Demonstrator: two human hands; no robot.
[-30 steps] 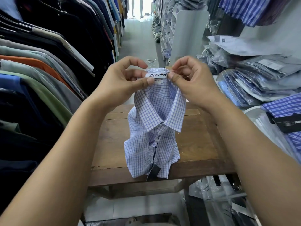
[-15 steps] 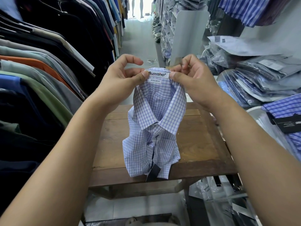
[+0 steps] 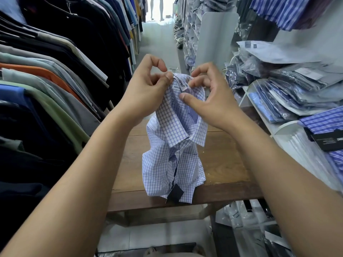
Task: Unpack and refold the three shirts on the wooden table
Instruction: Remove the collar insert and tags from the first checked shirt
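A blue-and-white checked shirt (image 3: 172,164) hangs folded from its collar above the wooden table (image 3: 226,169), its lower edge resting near the table's front edge. A dark hang tag (image 3: 175,194) dangles at its bottom. My left hand (image 3: 146,91) pinches the collar's left side beside the white brand label (image 3: 181,83). My right hand (image 3: 207,101) sits at the collar's right side, thumb pressed on the fabric below the label and fingers curled over the collar top.
A rack of hanging shirts (image 3: 55,80) lines the left side. Shelves with bagged folded shirts (image 3: 289,93) run along the right, and striped blue shirts (image 3: 326,125) lie at the right edge. Plastic bags (image 3: 246,219) lie under the table. An aisle (image 3: 157,39) runs ahead.
The collar has tilted, its label now slanting down to the right. My right hand has shifted its grip lower and inward, with the thumb now under the label. The shirt body sagged slightly.
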